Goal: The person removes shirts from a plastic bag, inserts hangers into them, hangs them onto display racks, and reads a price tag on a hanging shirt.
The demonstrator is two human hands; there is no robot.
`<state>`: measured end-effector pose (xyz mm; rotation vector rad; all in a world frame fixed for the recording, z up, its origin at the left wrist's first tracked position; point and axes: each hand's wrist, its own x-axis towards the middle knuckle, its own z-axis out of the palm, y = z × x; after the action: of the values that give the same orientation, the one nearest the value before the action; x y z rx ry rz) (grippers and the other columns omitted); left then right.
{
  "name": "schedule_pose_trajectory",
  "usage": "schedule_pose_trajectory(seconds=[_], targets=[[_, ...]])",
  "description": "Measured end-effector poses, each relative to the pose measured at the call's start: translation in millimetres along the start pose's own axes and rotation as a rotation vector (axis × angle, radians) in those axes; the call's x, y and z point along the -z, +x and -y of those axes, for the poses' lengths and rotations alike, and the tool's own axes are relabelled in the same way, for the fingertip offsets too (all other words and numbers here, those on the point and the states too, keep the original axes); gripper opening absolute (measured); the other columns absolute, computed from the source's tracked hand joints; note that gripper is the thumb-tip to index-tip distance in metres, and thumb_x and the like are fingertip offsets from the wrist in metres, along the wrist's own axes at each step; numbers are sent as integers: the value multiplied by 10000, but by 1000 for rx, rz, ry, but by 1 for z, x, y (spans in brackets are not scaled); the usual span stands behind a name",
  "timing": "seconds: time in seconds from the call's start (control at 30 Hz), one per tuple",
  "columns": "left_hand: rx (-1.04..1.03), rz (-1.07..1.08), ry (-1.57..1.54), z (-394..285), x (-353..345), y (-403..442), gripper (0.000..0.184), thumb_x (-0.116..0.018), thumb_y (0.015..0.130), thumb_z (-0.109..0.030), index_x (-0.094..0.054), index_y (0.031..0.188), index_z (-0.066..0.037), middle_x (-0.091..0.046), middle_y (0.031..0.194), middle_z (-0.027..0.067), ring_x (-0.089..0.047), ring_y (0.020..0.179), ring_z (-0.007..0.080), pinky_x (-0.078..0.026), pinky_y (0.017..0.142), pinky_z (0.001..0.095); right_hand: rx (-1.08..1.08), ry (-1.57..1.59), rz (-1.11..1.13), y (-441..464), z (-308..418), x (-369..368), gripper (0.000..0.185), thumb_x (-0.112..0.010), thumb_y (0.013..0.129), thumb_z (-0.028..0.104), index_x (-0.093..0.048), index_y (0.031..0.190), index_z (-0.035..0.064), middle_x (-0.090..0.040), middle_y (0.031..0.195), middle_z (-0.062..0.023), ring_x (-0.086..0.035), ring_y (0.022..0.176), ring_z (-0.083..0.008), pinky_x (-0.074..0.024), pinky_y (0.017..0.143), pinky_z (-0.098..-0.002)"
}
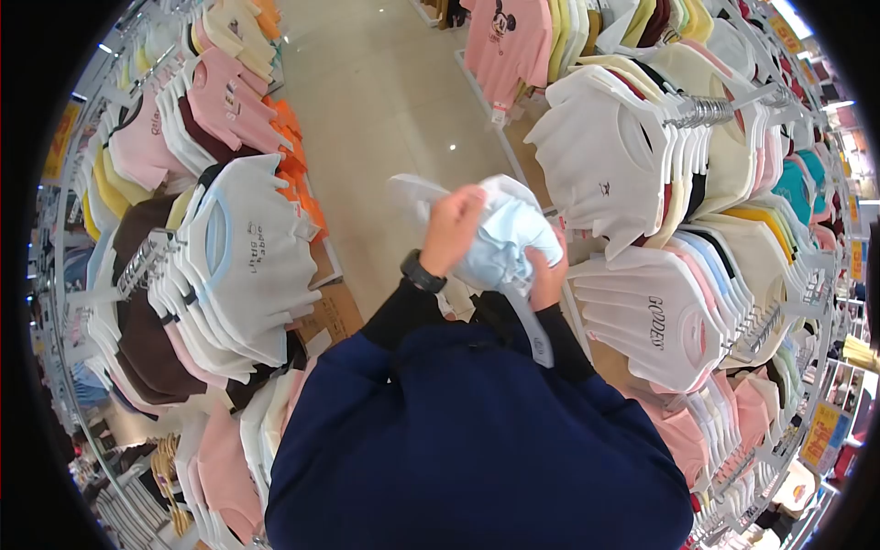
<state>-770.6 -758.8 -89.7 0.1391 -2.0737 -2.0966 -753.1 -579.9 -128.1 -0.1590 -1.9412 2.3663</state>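
Note:
A light blue and white garment [513, 229] is bunched up between my two hands, out in front of my body. My right hand [548, 272] is closed on its lower right side. At the garment's left edge is my left hand [452, 227], with its fingers curled together and slightly blurred; what they pinch is hidden. Just beyond the left hand, a pale translucent piece [414, 190] sticks out, smeared by motion. Below the garment, a pale strip with a rounded end [532, 335] points toward my chest. I cannot tell whether these two pieces belong together.
Racks of hanging shirts line both sides of the aisle. A grey-white shirt with blue collar [261, 247] hangs close on the left, a white "GODDESS" shirt [642, 312] on the right. A cardboard box [332, 316] lies by the left rack. Shiny tiled floor [367, 101] runs ahead.

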Motion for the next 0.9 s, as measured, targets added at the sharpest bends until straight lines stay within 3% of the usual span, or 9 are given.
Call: schedule_pose_trajectory(seconds=[0.07,0.1,0.13,0.23,0.4,0.67,0.8,0.83,0.9], targets=[[-128,169,118,-12,-18,-9,263,-531,968,-234,-653,1027,-9,-585,683,182,-574,579,231,-449,577,370,20,-215,62,-8,-4,-12,493,-662,735,80,-540,1201,-24,-625,1063,-141,-617,998,-225,-467,891,-316],[-160,285,192,-11,-25,-15,250,-541,962,-215,-653,1043,-7,-615,744,196,-612,646,270,-472,628,368,64,-614,144,-5,-18,-11,517,-663,723,110,-547,1210,-20,-631,1094,-219,-620,1075,-318,-472,927,-376],[-192,402,267,-11,-30,-21,240,-550,957,-196,-653,1058,-5,-645,806,210,-650,714,308,-495,678,365,124,-859,229,-4,-28,-9,518,-664,725,118,-548,1211,-19,-631,1098,-217,-618,1076,-320,-470,929,-379],[-175,506,301,-24,-34,-32,212,-550,948,-184,-658,1047,-32,-648,826,216,-621,755,383,-487,666,409,104,-1029,427,13,-52,3,522,-666,731,142,-552,1216,-17,-631,1109,-212,-614,1080,-325,-465,937,-387],[-165,228,337,-33,-7,-18,156,-549,963,-159,-646,994,-40,-593,660,177,-602,584,348,-426,515,380,10,-1038,620,62,-83,-11,531,-669,742,182,-558,1223,-13,-630,1129,-204,-606,1085,-333,-457,949,-402],[-26,247,278,-57,20,35,177,-520,982,-194,-592,974,-32,-548,672,198,-585,608,363,-431,545,378,-70,-904,689,126,-169,-68,551,-674,758,246,-567,1235,-7,-630,1160,-191,-594,1093,-346,-444,970,-425],[44,170,353,-52,40,73,218,-492,995,-211,-588,955,-19,-517,633,151,-500,532,261,-411,537,347,-88,-880,685,139,-176,-75,562,-677,766,279,-571,1241,-4,-630,1175,-184,-588,1097,-353,-437,980,-436],[51,140,343,-45,44,80,229,-489,997,-217,-585,949,-15,-509,629,147,-485,529,248,-404,534,343,-96,-1176,717,137,-168,-80,601,-677,734,377,-607,1218,27,-604,1234,-174,-568,1120,-404,-417,1017,-461],[61,90,323,-17,50,91,251,-483,1001,-229,-580,935,-7,-493,620,139,-453,523,221,-389,528,334,209,-1499,800,126,-193,-68,638,-702,702,340,-578,1240,21,-560,1300,-181,-545,1170,-403,-405,1041,-447]])
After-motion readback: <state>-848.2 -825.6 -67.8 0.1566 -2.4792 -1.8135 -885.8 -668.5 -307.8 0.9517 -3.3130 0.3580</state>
